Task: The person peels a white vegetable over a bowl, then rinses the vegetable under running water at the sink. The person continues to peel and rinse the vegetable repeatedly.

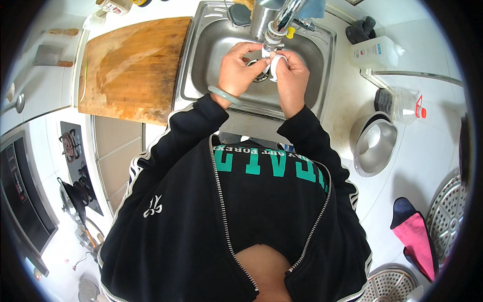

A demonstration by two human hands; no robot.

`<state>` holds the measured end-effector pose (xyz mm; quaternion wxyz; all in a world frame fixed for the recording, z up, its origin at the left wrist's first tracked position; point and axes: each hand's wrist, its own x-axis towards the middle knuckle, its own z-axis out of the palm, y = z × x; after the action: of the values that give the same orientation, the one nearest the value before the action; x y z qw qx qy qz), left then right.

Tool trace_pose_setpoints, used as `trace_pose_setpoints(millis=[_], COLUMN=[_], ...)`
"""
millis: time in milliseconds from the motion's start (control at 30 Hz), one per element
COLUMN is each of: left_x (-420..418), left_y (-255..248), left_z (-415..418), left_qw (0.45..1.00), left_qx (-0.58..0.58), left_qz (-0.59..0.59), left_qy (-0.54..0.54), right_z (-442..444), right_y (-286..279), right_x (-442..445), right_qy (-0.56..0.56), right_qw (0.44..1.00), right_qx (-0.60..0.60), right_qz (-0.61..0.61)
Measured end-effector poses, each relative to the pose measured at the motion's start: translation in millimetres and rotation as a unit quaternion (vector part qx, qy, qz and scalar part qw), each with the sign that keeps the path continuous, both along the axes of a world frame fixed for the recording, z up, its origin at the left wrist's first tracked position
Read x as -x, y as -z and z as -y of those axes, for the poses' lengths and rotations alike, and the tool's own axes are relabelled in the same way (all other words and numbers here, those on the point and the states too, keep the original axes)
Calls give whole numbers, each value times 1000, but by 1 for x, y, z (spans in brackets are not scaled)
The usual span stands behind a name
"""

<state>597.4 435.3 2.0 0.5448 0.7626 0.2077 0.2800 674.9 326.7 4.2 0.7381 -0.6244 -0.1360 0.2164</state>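
Note:
Both hands are over the steel sink (211, 56), just below the spout of the chrome faucet (274, 36). My left hand (239, 70), with a pale green bangle at its wrist, pinches a white strip (266, 53) near the spout's end between thumb and forefinger. My right hand (291, 75) grips a curled part of the same white strip, which loops over its thumb. What the strip is made of cannot be told; it may be tape. Part of it is hidden by the fingers. The sink drain (260, 75) shows behind the hands.
A wooden cutting board (136, 71) lies left of the sink. A steel canister (260, 19) stands at its back. On the right are a white plastic jug (373, 53), a clear bottle with a red cap (405, 105) and metal bowls (375, 147). A gas stove (79, 162) is farther left.

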Motion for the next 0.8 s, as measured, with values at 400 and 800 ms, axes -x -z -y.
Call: trace_pose_setpoints(millis=[400,800], left_x=[-8,-9], left_y=[14,11], left_z=[-19,-9], left_qw=[967,995], left_qx=[234,60], left_qz=[35,82], left_qy=[98,-25], right_z=[18,6], right_y=[11,6], right_x=[-21,-32], right_qy=[-66,-148], right_qw=[997,986], right_qx=[43,29], right_qz=[13,-76])
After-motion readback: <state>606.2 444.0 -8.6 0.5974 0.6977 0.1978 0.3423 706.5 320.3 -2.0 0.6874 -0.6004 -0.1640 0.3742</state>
